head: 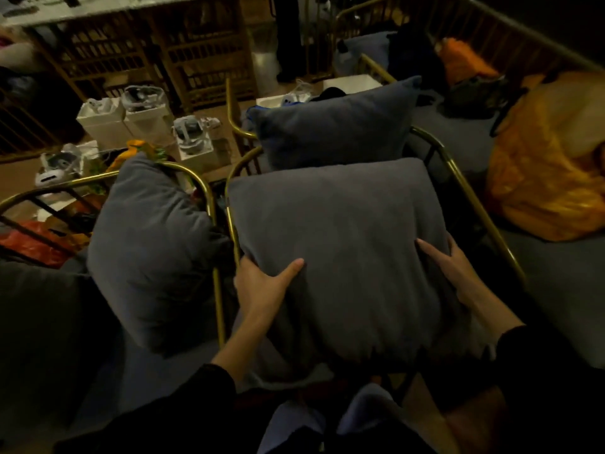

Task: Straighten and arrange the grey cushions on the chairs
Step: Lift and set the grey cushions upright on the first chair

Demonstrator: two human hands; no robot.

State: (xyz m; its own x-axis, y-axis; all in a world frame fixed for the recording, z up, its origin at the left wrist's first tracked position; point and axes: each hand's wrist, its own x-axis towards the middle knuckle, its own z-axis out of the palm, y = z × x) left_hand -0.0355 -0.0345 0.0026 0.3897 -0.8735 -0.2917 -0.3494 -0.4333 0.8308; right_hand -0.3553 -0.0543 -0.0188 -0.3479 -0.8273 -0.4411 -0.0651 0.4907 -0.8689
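Your left hand (262, 286): clamped on the near-left edge of the large grey cushion (343, 257), thumb on top, fingers curled out of sight beneath.
Your right hand (448, 267): laid on the cushion's right edge, fingers spread and pressed into the fabric; you cannot tell how far they wrap under.
Large grey cushion: lying flat-to-tilted inside the brass-framed chair (471, 204) directly before you, filling its seat between the two side rails.
Left neighbour: a slumped grey cushion (147, 244) sags against the curved brass rail (193, 178) of the adjoining chair, just beside your left hand.
Behind: an upright grey cushion (337, 126) stands touching the large one's far edge.
Right side: an orange bag (550, 165) sits on the next seat, close against the chair's right rail.
Far floor: white boxes (108, 119) with headsets crowd the ground beyond the chairs, before a dark wooden lattice (157, 60).
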